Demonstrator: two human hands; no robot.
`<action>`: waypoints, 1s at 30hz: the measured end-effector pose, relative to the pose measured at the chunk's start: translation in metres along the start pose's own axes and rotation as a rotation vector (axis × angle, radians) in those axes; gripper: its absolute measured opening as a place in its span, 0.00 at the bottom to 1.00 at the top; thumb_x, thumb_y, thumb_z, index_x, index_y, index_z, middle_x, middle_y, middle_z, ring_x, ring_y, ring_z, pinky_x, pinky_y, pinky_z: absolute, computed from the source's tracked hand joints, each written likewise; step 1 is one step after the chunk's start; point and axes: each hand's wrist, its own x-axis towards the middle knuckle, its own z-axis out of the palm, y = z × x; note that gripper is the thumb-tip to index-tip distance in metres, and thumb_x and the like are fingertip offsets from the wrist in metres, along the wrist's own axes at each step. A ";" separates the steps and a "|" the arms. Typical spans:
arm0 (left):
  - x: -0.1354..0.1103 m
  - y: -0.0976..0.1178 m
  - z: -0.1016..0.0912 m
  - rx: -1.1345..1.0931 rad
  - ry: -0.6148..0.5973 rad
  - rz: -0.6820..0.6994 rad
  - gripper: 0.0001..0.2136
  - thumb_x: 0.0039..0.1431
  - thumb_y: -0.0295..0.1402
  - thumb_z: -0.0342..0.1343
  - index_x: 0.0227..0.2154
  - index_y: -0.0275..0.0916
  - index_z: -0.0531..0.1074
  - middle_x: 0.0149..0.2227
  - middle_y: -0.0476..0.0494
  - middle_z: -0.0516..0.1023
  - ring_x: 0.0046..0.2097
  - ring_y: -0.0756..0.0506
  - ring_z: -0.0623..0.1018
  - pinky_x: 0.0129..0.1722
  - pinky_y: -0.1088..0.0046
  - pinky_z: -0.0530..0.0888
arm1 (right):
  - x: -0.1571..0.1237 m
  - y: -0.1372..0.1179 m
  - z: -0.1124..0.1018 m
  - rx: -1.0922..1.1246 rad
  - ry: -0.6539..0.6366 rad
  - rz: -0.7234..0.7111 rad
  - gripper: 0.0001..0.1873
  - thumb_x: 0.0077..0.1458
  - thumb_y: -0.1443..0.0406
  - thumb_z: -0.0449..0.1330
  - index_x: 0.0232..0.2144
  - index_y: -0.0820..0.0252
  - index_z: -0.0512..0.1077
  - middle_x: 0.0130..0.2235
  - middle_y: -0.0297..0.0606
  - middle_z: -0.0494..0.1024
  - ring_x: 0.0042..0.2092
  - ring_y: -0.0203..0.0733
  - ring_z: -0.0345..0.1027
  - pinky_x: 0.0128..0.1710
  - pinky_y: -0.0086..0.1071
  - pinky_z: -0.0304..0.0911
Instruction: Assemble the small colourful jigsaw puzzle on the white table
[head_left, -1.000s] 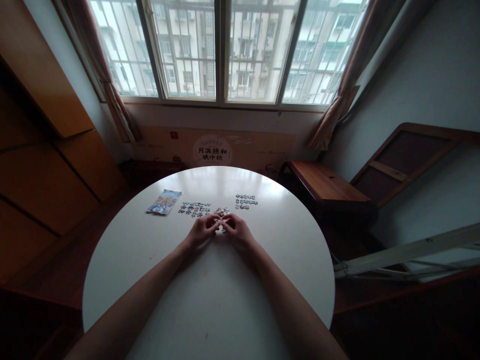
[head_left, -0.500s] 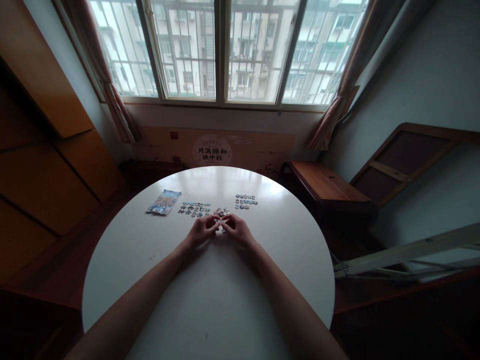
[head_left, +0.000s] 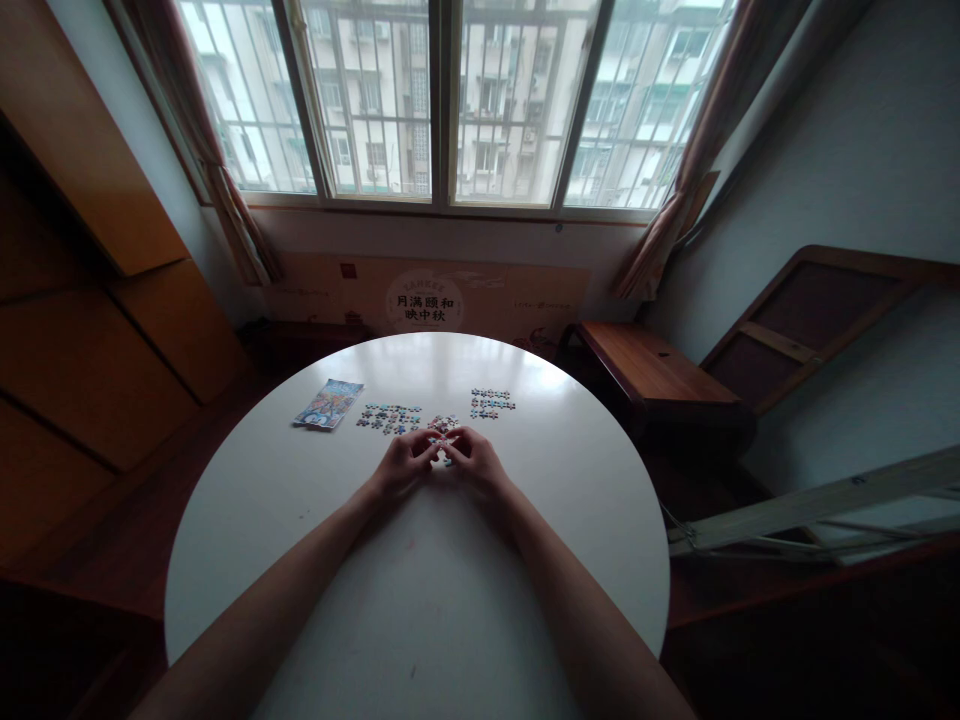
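My left hand [head_left: 406, 461] and my right hand [head_left: 474, 459] meet over the white round table, fingers closed in a pinch on jigsaw pieces [head_left: 440, 441] between them. How the pieces fit together there is mostly hidden by the fingers. Just beyond the fingertips lies a small heap of jigsaw pieces [head_left: 444, 423]. Left of it, loose pieces [head_left: 388, 417] are spread in rows. Another group of pieces [head_left: 492, 403] lies in rows to the right. A colourful printed sheet or packet [head_left: 328, 404] rests at the far left of the pieces.
The white table [head_left: 600, 540] has a curved edge all round. A low wooden bench [head_left: 652, 362] stands beyond it at the right, and a pale metal frame [head_left: 817, 505] sits near its right edge. Wooden cabinets [head_left: 157, 360] stand at the left, below a barred window.
Almost nothing differs. Both hands stay together in the same place, with only a very slight shift of the fingers around the jigsaw pieces.
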 end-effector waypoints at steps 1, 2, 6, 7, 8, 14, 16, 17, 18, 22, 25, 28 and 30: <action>0.000 -0.001 0.000 0.004 0.003 0.001 0.18 0.52 0.41 0.56 0.40 0.31 0.72 0.24 0.46 0.74 0.22 0.52 0.72 0.22 0.78 0.69 | 0.000 0.001 0.000 0.003 0.003 0.005 0.14 0.51 0.57 0.57 0.37 0.61 0.68 0.25 0.32 0.73 0.27 0.35 0.66 0.28 0.28 0.60; 0.000 -0.001 0.000 0.008 0.004 0.002 0.18 0.52 0.41 0.55 0.41 0.31 0.72 0.25 0.46 0.75 0.22 0.52 0.72 0.23 0.78 0.69 | 0.001 0.002 0.001 0.008 0.006 0.010 0.14 0.50 0.57 0.57 0.37 0.61 0.68 0.25 0.32 0.73 0.27 0.35 0.66 0.28 0.28 0.59; 0.001 -0.004 0.000 0.024 -0.001 0.003 0.18 0.53 0.41 0.54 0.42 0.32 0.72 0.25 0.46 0.75 0.22 0.52 0.72 0.23 0.78 0.69 | 0.001 0.006 0.002 0.025 0.022 0.019 0.14 0.50 0.58 0.58 0.36 0.60 0.67 0.25 0.32 0.73 0.27 0.35 0.66 0.27 0.28 0.60; 0.001 -0.005 0.000 0.029 -0.001 0.005 0.18 0.54 0.40 0.54 0.42 0.32 0.72 0.25 0.46 0.75 0.23 0.52 0.72 0.23 0.78 0.69 | 0.001 0.006 0.002 0.025 0.027 0.020 0.14 0.49 0.58 0.58 0.36 0.60 0.67 0.25 0.32 0.73 0.27 0.35 0.66 0.27 0.28 0.60; 0.001 -0.005 0.000 0.032 -0.001 0.007 0.17 0.54 0.40 0.54 0.42 0.32 0.72 0.25 0.46 0.75 0.23 0.52 0.72 0.24 0.78 0.69 | 0.001 0.005 0.002 0.026 0.030 0.021 0.13 0.49 0.58 0.58 0.36 0.60 0.67 0.25 0.32 0.73 0.27 0.35 0.66 0.27 0.28 0.60; 0.003 -0.011 0.000 0.036 -0.030 0.009 0.18 0.54 0.41 0.54 0.42 0.32 0.71 0.26 0.44 0.76 0.24 0.51 0.72 0.25 0.77 0.69 | 0.000 0.001 0.000 0.020 0.025 0.029 0.13 0.49 0.58 0.59 0.33 0.60 0.67 0.25 0.34 0.74 0.26 0.35 0.66 0.26 0.27 0.59; 0.003 -0.011 -0.001 0.035 -0.037 0.010 0.18 0.54 0.41 0.54 0.42 0.32 0.71 0.27 0.44 0.76 0.24 0.51 0.73 0.25 0.77 0.70 | 0.000 0.001 -0.001 0.022 0.022 0.030 0.13 0.48 0.58 0.59 0.33 0.60 0.67 0.25 0.34 0.75 0.27 0.35 0.67 0.26 0.27 0.60; 0.003 -0.011 -0.001 0.034 -0.041 0.012 0.18 0.54 0.41 0.54 0.42 0.32 0.71 0.27 0.44 0.76 0.24 0.51 0.73 0.25 0.77 0.70 | 0.000 0.001 -0.001 0.023 0.019 0.030 0.13 0.48 0.58 0.59 0.33 0.60 0.67 0.26 0.34 0.75 0.27 0.36 0.67 0.27 0.27 0.60; 0.003 -0.011 -0.001 0.032 -0.045 0.014 0.18 0.54 0.41 0.54 0.42 0.32 0.71 0.27 0.44 0.76 0.24 0.51 0.73 0.25 0.77 0.70 | 0.001 0.001 -0.001 0.024 0.017 0.029 0.13 0.48 0.58 0.59 0.33 0.60 0.67 0.26 0.35 0.75 0.27 0.36 0.67 0.27 0.28 0.60; 0.002 -0.008 -0.002 0.024 -0.060 0.014 0.18 0.54 0.41 0.54 0.43 0.32 0.71 0.27 0.44 0.76 0.24 0.51 0.73 0.24 0.77 0.70 | 0.001 0.001 -0.002 0.032 0.010 0.026 0.13 0.48 0.58 0.59 0.32 0.61 0.67 0.26 0.35 0.75 0.28 0.36 0.68 0.28 0.28 0.61; 0.001 -0.006 -0.002 0.030 -0.060 0.015 0.18 0.54 0.40 0.54 0.42 0.32 0.72 0.26 0.45 0.75 0.24 0.51 0.73 0.24 0.78 0.70 | 0.001 0.000 -0.002 0.033 0.011 0.031 0.13 0.48 0.58 0.60 0.32 0.61 0.67 0.27 0.36 0.75 0.28 0.36 0.68 0.29 0.29 0.62; 0.002 -0.005 -0.002 0.032 -0.057 0.018 0.17 0.54 0.40 0.54 0.41 0.32 0.72 0.26 0.45 0.75 0.24 0.51 0.73 0.24 0.78 0.70 | 0.000 -0.002 -0.003 0.042 0.010 0.035 0.12 0.47 0.58 0.60 0.32 0.61 0.67 0.27 0.36 0.75 0.28 0.36 0.68 0.29 0.29 0.62; 0.002 -0.005 -0.002 0.030 -0.057 0.018 0.17 0.53 0.40 0.55 0.40 0.32 0.72 0.26 0.45 0.75 0.24 0.51 0.73 0.24 0.78 0.70 | 0.000 -0.002 -0.003 0.054 0.008 0.033 0.12 0.48 0.59 0.59 0.32 0.61 0.68 0.26 0.36 0.75 0.28 0.36 0.68 0.29 0.29 0.62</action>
